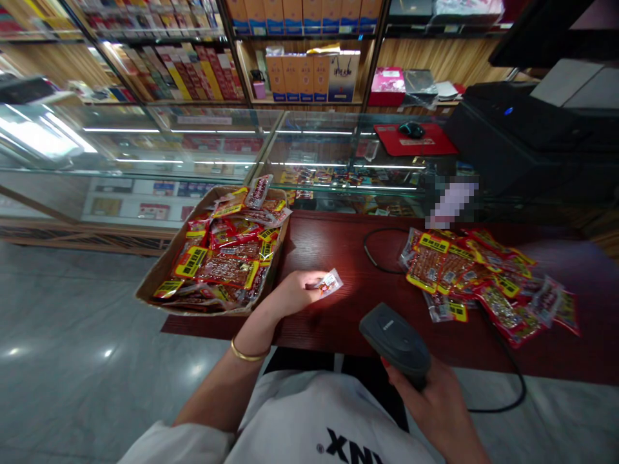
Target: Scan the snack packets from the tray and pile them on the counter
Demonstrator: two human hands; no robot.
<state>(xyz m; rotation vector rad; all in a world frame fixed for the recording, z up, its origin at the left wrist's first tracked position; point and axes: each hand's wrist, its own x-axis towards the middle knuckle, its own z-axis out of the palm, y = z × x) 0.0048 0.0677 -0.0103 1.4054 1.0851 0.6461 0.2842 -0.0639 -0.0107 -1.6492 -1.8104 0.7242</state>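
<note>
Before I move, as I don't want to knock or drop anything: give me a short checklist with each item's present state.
1. Packet secure in the left grip: ok, pinched at one end.
2. Scanner secure in the right grip: ok, held by its handle.
3. Scanner facing the packet: seems ok, its front end points that way.
4. Packet's print legible: cannot tell, too small.
5. Cable clear of the pile: not ok, it passes out of sight at the pile's edge.
6. Box wholly on the table: cannot tell, it hides the table's left edge.
</note>
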